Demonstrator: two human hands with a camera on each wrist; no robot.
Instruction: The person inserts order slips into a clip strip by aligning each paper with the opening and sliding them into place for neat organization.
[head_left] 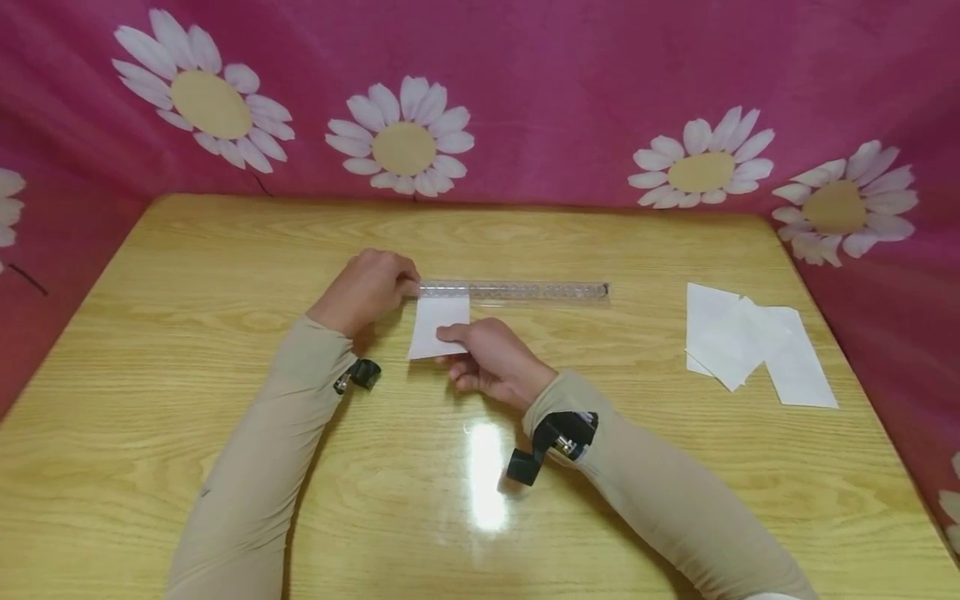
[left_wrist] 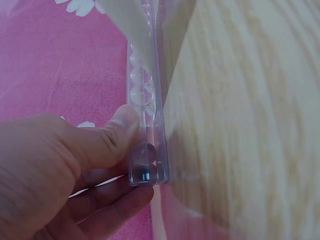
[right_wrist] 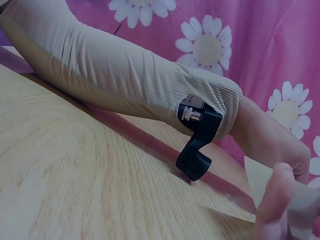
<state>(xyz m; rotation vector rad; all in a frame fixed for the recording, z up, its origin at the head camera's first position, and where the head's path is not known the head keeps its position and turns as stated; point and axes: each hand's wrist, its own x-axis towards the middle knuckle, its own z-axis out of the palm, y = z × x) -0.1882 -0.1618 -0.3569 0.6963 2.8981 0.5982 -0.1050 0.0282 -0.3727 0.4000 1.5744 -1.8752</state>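
A long clear plastic case (head_left: 540, 291), with clear round balls or bumps along it, lies crosswise on the table. My left hand (head_left: 366, 287) grips its left end; in the left wrist view the thumb lies along the side of the case (left_wrist: 145, 117) and the fingers curl beneath. My right hand (head_left: 501, 360) pinches a small white piece of paper (head_left: 435, 315) near its lower right edge, thumb on top. The paper's upper edge meets the left part of the case; whether it goes under or into it I cannot tell. The right wrist view shows the right thumb (right_wrist: 276, 195) on the paper.
Several white paper pieces (head_left: 720, 342) lie overlapping at the right of the wooden table (head_left: 600, 500). Behind the table hangs a pink cloth (head_left: 540, 83) with daisies. Each wrist wears a black camera mount (head_left: 558, 442).
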